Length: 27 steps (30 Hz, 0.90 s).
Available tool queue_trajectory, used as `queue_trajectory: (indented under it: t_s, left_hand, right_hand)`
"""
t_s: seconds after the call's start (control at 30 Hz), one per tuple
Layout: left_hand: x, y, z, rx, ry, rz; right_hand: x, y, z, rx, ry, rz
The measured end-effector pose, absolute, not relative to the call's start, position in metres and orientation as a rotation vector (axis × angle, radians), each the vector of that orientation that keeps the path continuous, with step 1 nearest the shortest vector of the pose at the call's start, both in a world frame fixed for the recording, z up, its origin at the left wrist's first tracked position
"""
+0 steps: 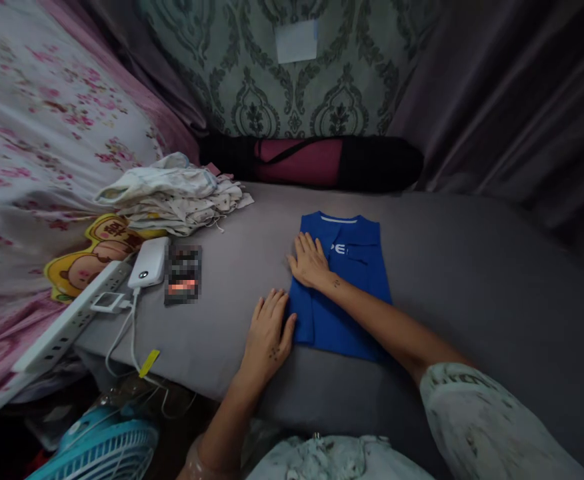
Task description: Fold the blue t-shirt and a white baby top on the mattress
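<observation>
A blue T-shirt [352, 313] lies on the grey bed sheet, its left side folded inward and its neckline pointing away from me. White lettering shows on its chest, partly covered by creased cloth. My right hand [311, 262] rests flat on the upper left part of the shirt, fingers stretched out, with the forearm crossing over the cloth. Beside the shirt's lower left edge, my left hand [268, 328] lies palm down on the sheet, fingers extended and the thumb close to the folded edge. Neither hand grips anything.
A pile of light clothes [179, 193] lies at the back left. Nearby are a white power bank [149, 261], a blurred-out dark item [183, 275], a power strip [72, 320] and a yellow cartoon cushion [89, 263]. A black and maroon long bag [302, 161] lies along the wall. A blue fan [97, 447] stands below the bed's edge.
</observation>
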<state>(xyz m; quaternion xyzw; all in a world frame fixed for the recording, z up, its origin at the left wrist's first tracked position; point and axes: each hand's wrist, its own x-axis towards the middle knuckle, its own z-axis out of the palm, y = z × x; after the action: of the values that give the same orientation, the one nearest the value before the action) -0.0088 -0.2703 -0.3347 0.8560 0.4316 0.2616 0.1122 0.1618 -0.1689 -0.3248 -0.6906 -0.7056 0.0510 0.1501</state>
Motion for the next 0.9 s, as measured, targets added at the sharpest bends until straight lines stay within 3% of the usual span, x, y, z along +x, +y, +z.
queue_trajectory:
  t_s: [0.23, 0.7, 0.9]
  left_hand:
    - [-0.014, -0.264, -0.344, 2.169, 1.271, 1.035]
    - [-0.021, -0.261, -0.340, 1.815, 1.320, 1.152]
    - [-0.020, -0.255, -0.327, 1.976, 1.233, 0.998]
  right_hand:
    - [0.138, -0.227, -0.322, -1.881, -2.130, 0.304]
    - [0.116, -0.318, -0.309, -1.728, -2.256, 0.353]
    - [0.139, -0.329, -0.292, -1.706, -2.205, 0.369]
